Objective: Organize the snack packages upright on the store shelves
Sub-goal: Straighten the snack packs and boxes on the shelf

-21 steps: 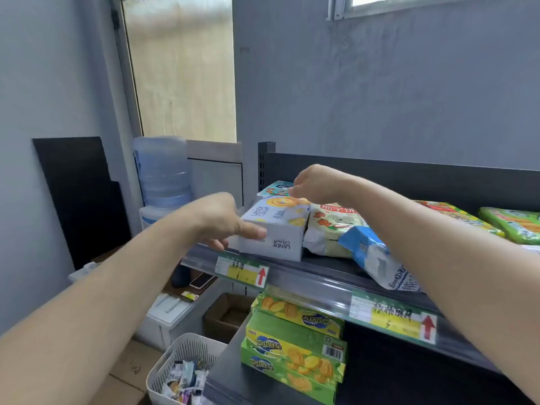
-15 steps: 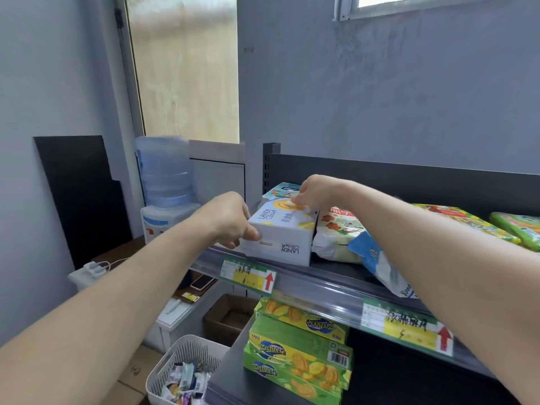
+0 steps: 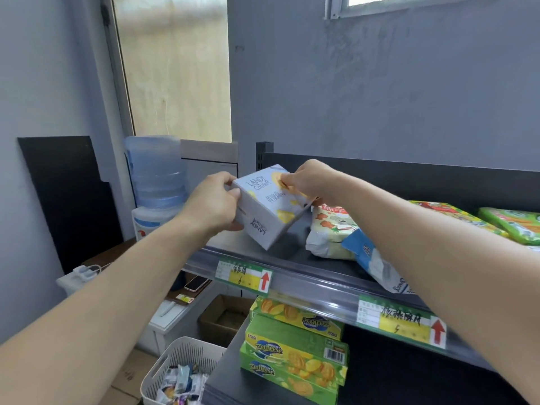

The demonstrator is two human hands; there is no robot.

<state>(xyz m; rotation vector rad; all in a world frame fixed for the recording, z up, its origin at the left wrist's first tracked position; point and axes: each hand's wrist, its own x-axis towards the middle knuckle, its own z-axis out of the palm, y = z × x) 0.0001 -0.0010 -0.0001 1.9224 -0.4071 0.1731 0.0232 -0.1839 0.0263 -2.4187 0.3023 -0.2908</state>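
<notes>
white box [image 3: 270, 210] tilted above shelf [image 3: 315, 276], gripped between both hands

White cardboard box [image 3: 268, 209] you hold tilted: "LANDY" on upper face, "LANDY" again on end face, smaller script word under each, Chinese characters beside.
Green-and-yellow flat boxes [image 3: 292, 358] stacked below: "Zecheese" on front faces, upside down on topmost; barcode on middle box.
Left yellow-and-green price tag [image 3: 244, 276] on clear shelf rail [image 3: 315, 287]: red up arrow, handwritten Chinese characters.
Right yellow-and-green price tag [image 3: 403, 320]: same arrow, bolder handwritten characters.
Blue-and-white bag [image 3: 377, 267]: print unreadable for you.
</notes>
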